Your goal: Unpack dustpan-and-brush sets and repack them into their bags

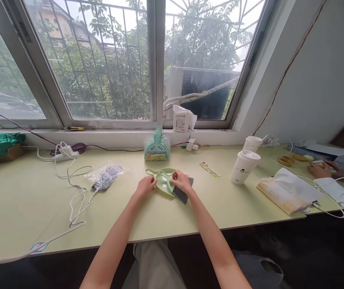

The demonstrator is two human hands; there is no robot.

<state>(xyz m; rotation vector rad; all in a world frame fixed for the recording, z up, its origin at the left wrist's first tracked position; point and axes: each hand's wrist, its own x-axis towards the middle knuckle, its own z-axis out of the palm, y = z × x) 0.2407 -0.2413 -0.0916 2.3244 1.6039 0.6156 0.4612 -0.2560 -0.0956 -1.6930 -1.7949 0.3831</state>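
Both hands closed on the gear: left hand (145, 185) gripping pale green plastic dustpan (163, 180), right hand (181, 181) pinching dark-bristled brush (183, 193) on the yellow-green tabletop (24, 196).

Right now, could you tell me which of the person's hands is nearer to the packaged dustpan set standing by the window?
The left hand, narrowly: the packaged dustpan set stands beyond it, slightly rightward. The right hand lies further right, on the brush.
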